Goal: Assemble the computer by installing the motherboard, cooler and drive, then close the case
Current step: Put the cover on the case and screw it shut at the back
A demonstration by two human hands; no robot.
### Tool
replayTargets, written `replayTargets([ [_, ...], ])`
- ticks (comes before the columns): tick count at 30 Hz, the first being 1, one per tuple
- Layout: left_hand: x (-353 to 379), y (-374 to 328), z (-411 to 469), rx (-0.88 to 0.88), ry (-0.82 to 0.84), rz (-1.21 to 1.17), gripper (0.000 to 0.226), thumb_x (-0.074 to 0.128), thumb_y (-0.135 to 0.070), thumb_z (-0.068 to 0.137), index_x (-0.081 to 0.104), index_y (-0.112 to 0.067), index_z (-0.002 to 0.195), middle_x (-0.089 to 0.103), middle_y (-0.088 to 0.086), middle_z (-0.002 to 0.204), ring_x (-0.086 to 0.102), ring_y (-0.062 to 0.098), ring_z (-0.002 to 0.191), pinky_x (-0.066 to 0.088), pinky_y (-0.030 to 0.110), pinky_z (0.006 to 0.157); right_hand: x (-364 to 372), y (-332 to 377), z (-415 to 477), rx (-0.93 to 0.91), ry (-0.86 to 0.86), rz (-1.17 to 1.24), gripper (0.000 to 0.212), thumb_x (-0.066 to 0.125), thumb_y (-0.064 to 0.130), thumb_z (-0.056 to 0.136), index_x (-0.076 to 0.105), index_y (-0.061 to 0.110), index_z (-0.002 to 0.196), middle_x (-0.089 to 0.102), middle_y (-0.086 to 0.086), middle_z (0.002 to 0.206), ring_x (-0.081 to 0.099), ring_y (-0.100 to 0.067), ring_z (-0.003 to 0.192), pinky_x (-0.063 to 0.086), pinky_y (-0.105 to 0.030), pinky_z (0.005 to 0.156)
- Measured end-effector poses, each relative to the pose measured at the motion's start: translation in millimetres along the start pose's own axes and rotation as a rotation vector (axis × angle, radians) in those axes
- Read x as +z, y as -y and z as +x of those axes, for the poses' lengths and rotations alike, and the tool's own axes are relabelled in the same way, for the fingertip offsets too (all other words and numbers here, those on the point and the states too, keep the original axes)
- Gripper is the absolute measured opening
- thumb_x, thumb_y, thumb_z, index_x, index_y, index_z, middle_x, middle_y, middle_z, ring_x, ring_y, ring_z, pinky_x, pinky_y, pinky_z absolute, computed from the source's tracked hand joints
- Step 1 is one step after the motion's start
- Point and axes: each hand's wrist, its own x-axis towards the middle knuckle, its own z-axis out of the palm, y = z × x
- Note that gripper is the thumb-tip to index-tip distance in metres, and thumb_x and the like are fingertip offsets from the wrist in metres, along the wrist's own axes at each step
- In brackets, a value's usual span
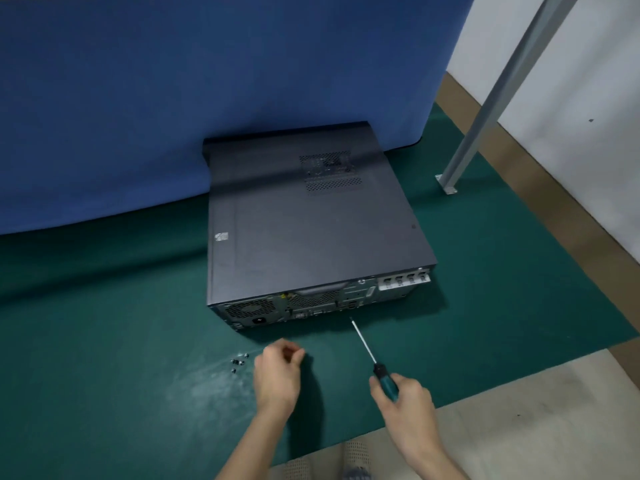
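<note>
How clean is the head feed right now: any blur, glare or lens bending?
Head view: left hand motion-blurred, its grip unreadable; pale glare on the green mat beside the loose screws; screwdriver and case sharp enough; wide-angle lens leans the metal post.

1 view only: a wide-angle camera worn on the head, looking forward and steeply down at the floor. The left hand (277,372) and the right hand (401,393), which grips a screwdriver (375,367), reach in from the bottom edge, nearest the lens. The computer case (311,230) lies mid-frame on a green mat (104,323), farther off. A blue cloth (207,81) fills the top, and a metal post (491,109) slants across the upper right.
</note>
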Motion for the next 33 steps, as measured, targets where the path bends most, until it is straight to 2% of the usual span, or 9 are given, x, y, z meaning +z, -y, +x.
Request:
replayTargets([
  [3, -28.7, 33.8, 18.0, -0.012, -0.157, 0.131, 0.009, 0.069, -0.017, 0.085, 0.071, -0.014, 0.093, 0.069, 0.007, 0.094, 0.061, 0.028, 0.09, 0.043, 0.029, 0.073, 29.7, 8.2, 4.8, 0.015, 0.14, -0.121, 0.039, 0.057, 0.042, 0.092, 0.044, 0.024, 0.06, 0.042, 0.008, 0.053, 0.039, -0.016, 0.053, 0.034, -0.031, 0.054],
  [6, -41.4, 49.7, 32.4, 0.033, -0.178, 0.205, 0.027, 0.074, -0.018, 0.081, 0.07, -0.011, 0.106, 0.06, 0.009, 0.103, 0.054, 0.03, 0.097, 0.045, 0.037, 0.08, 51.1, 11.7, 7.6, 0.039, 0.2, -0.212, 0.04, 0.055, 0.044, 0.094, 0.042, 0.022, 0.062, 0.043, 0.008, 0.057, 0.041, -0.018, 0.056, 0.034, -0.031, 0.055],
  [8, -42.4, 52.6, 38.6, 0.057, -0.19, 0.235, 0.029, 0.074, -0.019, 0.081, 0.07, -0.01, 0.109, 0.06, 0.01, 0.102, 0.052, 0.03, 0.097, 0.044, 0.038, 0.083, 59.5, 10.9, 7.3, 0.07, 0.195, -0.246, 0.041, 0.054, 0.043, 0.094, 0.04, 0.022, 0.062, 0.044, 0.008, 0.057, 0.042, -0.019, 0.058, 0.034, -0.031, 0.055],
  [14, -36.0, 59.3, 44.9, 0.122, -0.211, 0.243, 0.01, 0.067, -0.004, 0.083, 0.075, -0.004, 0.089, 0.063, 0.011, 0.091, 0.046, 0.024, 0.083, 0.041, 0.036, 0.077, 66.3, 11.9, 8.1, 0.084, 0.145, -0.257, 0.041, 0.057, 0.04, 0.093, 0.04, 0.023, 0.06, 0.042, 0.008, 0.054, 0.041, -0.018, 0.053, 0.031, -0.028, 0.049],
  [17, -34.6, 63.5, 46.1, 0.14, -0.207, 0.212, 0.011, 0.065, 0.002, 0.083, 0.074, -0.003, 0.085, 0.062, 0.009, 0.088, 0.036, 0.017, 0.08, 0.035, 0.029, 0.069, 66.9, 12.7, 8.2, 0.079, 0.14, -0.252, 0.04, 0.057, 0.04, 0.093, 0.04, 0.023, 0.061, 0.042, 0.007, 0.054, 0.039, -0.018, 0.053, 0.031, -0.029, 0.05],
  [22, -38.1, 59.4, 45.4, 0.266, -0.206, 0.248, 0.018, 0.06, 0.009, 0.081, 0.071, -0.002, 0.09, 0.058, 0.009, 0.091, 0.04, 0.019, 0.082, 0.033, 0.025, 0.07, 69.8, 12.0, 2.6, 0.046, 0.112, -0.203, 0.039, 0.059, 0.038, 0.093, 0.042, 0.023, 0.061, 0.038, 0.006, 0.049, 0.037, -0.015, 0.048, 0.03, -0.027, 0.048],
  [25, -39.5, 41.0, 32.4, 0.375, -0.233, 0.106, 0.023, 0.063, 0.017, 0.076, 0.071, -0.001, 0.088, 0.057, 0.009, 0.086, 0.046, 0.019, 0.081, 0.031, 0.011, 0.074, 71.7, 16.3, -3.9, -0.029, 0.035, -0.078, 0.036, 0.063, 0.036, 0.09, 0.046, 0.029, 0.06, 0.036, 0.004, 0.04, 0.034, -0.012, 0.042, 0.03, -0.026, 0.046],
  [29, -39.5, 5.1, 16.5, 0.413, -0.177, -0.171, 0.004, 0.071, -0.007, 0.081, 0.069, -0.009, 0.079, 0.058, -0.001, 0.081, 0.056, 0.019, 0.077, 0.042, 0.026, 0.072, 74.0, 26.3, -6.6, -0.067, -0.061, 0.135, 0.035, 0.066, 0.033, 0.089, 0.052, 0.021, 0.06, 0.03, 0.002, 0.041, 0.025, -0.014, 0.04, 0.028, -0.031, 0.045],
  [33, -44.5, -21.8, 6.6, 0.297, -0.235, -0.456, 0.013, 0.078, -0.017, 0.076, 0.067, -0.021, 0.071, 0.066, -0.013, 0.065, 0.06, 0.003, 0.063, 0.047, 0.019, 0.068, 71.6, 38.1, -6.4, -0.071, -0.093, 0.3, 0.039, 0.065, 0.034, 0.089, 0.048, 0.018, 0.057, 0.034, -0.006, 0.046, 0.028, -0.017, 0.044, 0.03, -0.033, 0.048],
])
